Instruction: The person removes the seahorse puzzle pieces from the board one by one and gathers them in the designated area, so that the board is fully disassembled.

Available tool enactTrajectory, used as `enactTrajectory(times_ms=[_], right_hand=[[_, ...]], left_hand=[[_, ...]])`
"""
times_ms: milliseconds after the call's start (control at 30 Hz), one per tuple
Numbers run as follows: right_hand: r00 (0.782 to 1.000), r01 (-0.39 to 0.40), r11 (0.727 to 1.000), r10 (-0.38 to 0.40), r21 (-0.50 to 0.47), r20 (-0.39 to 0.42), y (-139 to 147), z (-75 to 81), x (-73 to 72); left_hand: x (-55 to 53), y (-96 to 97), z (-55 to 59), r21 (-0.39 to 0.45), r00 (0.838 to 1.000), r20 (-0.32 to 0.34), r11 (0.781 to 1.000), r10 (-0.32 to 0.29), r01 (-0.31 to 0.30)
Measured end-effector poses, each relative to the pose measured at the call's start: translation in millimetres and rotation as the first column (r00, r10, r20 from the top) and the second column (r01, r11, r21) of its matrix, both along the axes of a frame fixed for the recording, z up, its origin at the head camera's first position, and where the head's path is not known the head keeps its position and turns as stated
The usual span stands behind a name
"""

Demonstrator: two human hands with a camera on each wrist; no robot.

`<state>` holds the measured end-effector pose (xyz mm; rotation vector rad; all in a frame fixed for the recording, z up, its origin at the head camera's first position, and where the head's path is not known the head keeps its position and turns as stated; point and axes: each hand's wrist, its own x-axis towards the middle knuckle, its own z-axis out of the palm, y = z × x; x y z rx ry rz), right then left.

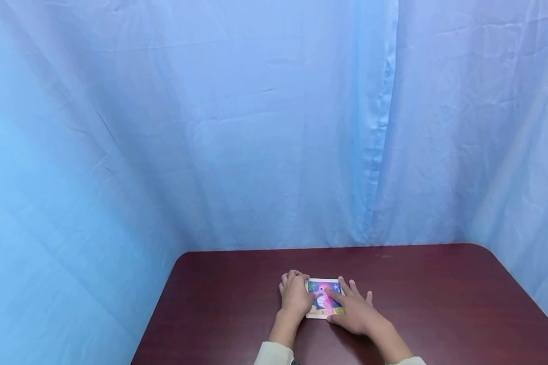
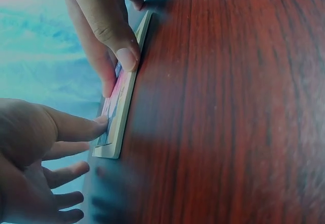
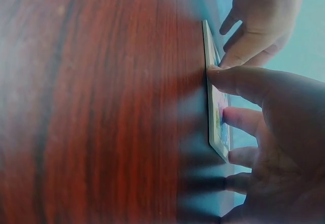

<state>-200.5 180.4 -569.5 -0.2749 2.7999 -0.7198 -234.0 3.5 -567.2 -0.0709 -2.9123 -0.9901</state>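
Dark red desk point(image 1: 219, 309), wood-grained, carries all my work; nearest me, pale sleeves point(image 1: 274, 353) at the head view's bottom edge. Right grip point(image 1: 353, 312): fingers spread, nothing clasped; thumb on the near edge of the picture board point(image 1: 323, 300), index finger on its face, outer fingers beyond its right side. Left grip point(image 1: 295, 296): fingers loosely extended past the left side, thumb resting on the picture, nothing clasped. Board lies flat between the two, pink animal uppermost. Step in hand, my reading: pressing or steadying the face; separate pieces I cannot confirm. Next move probably calls for light, even pressure without skidding the board. Farthest back, blue curtain point(image 1: 255, 126) behind the desk.
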Motion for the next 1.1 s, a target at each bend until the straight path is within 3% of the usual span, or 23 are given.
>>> enactTrajectory(times_ms=[667, 967, 1100], right_hand=[[1.000, 0.007, 1.000, -0.007, 0.013, -0.014, 2.9, -2.9, -3.7], [1.000, -0.001, 1.000, 0.001, -0.004, 0.017, -1.2, -2.1, -1.8], [1.000, 0.007, 1.000, -0.007, 0.001, 0.026, 0.2, -0.9, -2.3]], left_hand=[[-1.1, -0.5, 2.8, -0.125, 0.999, -0.028, 0.992, -0.032, 0.029], [-4.6, -6.3, 0.2, -0.277, 0.988, -0.104, 0.957, -0.114, 0.081], [-5.7, -6.6, 0.7, -0.290, 0.982, -0.133, 0.953, -0.132, 0.089]])
